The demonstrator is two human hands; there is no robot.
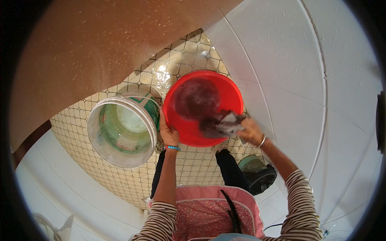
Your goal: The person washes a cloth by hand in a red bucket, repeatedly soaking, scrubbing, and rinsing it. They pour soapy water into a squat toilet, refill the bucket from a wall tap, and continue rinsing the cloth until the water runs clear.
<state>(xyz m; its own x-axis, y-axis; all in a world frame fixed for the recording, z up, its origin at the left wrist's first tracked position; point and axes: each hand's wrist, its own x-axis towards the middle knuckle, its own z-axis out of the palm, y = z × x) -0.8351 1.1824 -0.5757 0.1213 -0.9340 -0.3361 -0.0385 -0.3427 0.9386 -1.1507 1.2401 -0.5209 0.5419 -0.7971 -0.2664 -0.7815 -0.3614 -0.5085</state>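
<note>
Before me a red plastic basin (188, 135) is tilted, with dark, slightly foamy water (197, 98) pooled at its far side. My left hand (169, 132) grips the basin's left rim, thumb toward the inside. At the basin's near right edge, my right hand (251, 131) holds a wet dark and grey cloth (227, 125). The cloth is blurred and hangs over the basin's inner wall. Some of the right-hand fingers are hidden or blurred around it.
A white and green plastic bucket (93, 144) with clear water stands left of the basin. A bin with a black bag (261, 180) sits by my right leg. Wet tiled floor (193, 168) lies below, between a brown door panel (90, 54) and a white wall (286, 60).
</note>
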